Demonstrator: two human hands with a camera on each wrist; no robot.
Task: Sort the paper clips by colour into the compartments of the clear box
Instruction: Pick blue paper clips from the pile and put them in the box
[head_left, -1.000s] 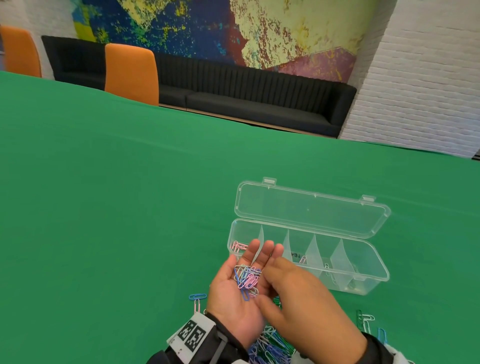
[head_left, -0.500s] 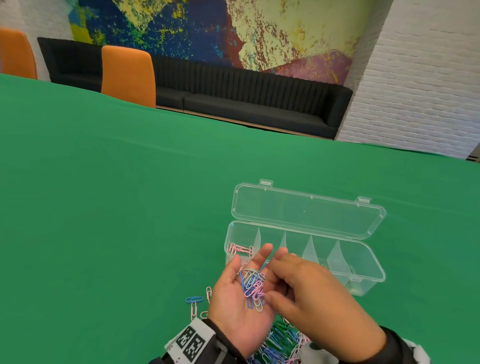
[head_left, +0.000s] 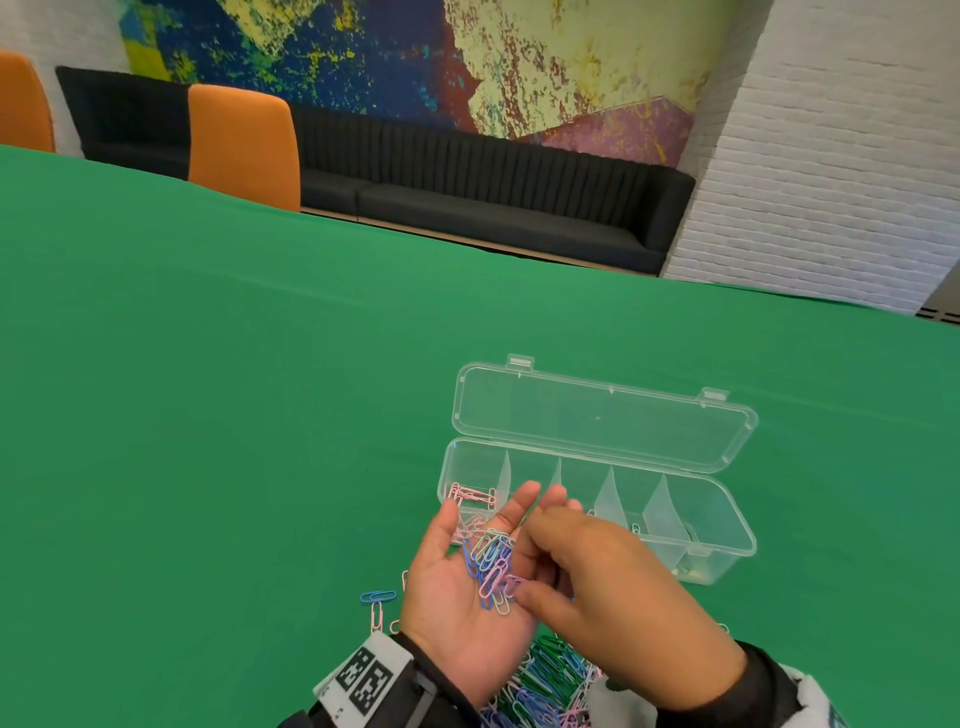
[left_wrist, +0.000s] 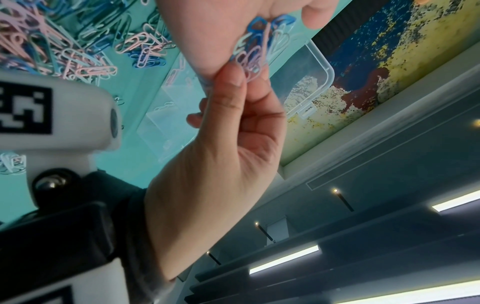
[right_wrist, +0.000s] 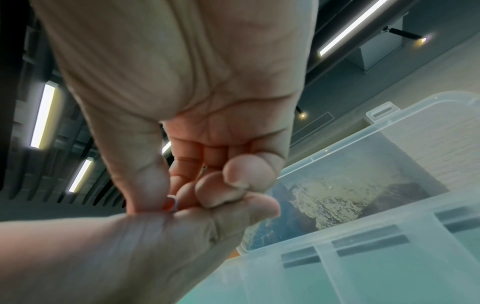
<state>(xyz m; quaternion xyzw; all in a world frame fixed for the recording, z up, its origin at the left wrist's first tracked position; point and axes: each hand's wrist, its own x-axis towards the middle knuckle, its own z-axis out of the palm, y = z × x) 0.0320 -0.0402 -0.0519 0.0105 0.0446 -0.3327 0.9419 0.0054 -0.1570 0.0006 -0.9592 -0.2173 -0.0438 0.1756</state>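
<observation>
Two loose clips (head_left: 378, 603), one blue and one pink, lie on the green table (head_left: 208, 415) at the left. Just right of them the left hand (head_left: 462, 597) is palm up, fingers relaxed and spread, cradling a bunch of paper clips (head_left: 493, 566). The right hand (head_left: 613, 597) pinches one clip from that bunch between thumb and finger. Beneath the wrists lies the mixed pile (head_left: 540, 686). Beyond the hands, to the right, the clear box (head_left: 727, 525) stands with its lid folded back, pink clips (head_left: 472, 496) in its leftmost compartment.

L hand (head_left: 457, 587) palm up, fingers straight, cradling paper clips (head_left: 493, 564). R hand (head_left: 597, 587) palm down over L palm, thumb + forefinger pinching one clip; other fingers curled. Black sleeves, both wrists.
</observation>
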